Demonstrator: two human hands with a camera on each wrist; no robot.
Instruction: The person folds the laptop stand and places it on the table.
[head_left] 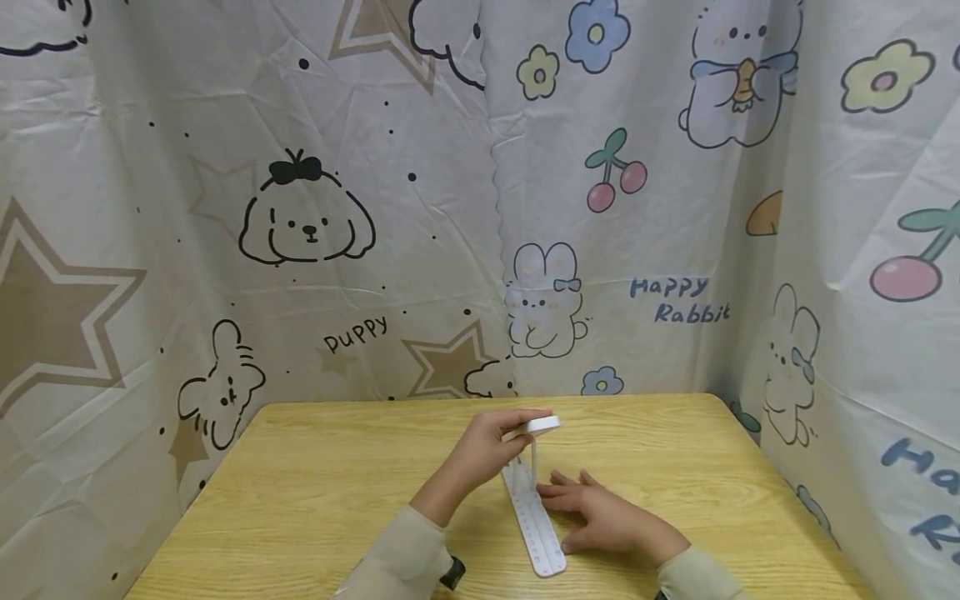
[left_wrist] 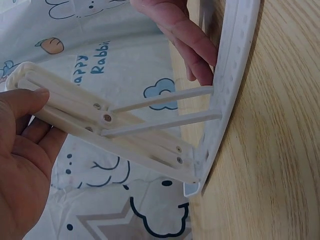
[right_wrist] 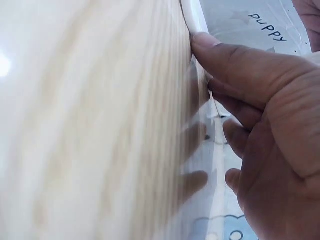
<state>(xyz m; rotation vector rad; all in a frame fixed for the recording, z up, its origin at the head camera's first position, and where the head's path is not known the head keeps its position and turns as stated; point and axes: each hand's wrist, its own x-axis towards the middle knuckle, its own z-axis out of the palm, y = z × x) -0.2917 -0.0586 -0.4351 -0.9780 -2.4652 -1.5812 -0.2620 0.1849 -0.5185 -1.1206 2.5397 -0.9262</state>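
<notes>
A white folding stand (head_left: 536, 525) lies with its long, slotted base strip on the table. Its upper arm (left_wrist: 75, 110) is raised at an angle from a hinge at the base's far end, with two thin struts (left_wrist: 165, 122) running between arm and base. My left hand (head_left: 483, 450) pinches the free end of that arm between thumb and fingers. Beside the base, my right hand (head_left: 603, 512) has its fingers loosely extended low over the table. In the right wrist view, the thumb (right_wrist: 205, 40) touches the base's edge.
The wooden table (head_left: 337, 467) has its far edge close to a hanging cloth (head_left: 435, 208) printed with puppies, rabbits and stars. Cloth also hangs along the left and right sides. A small black object (head_left: 453, 573) shows at the left sleeve.
</notes>
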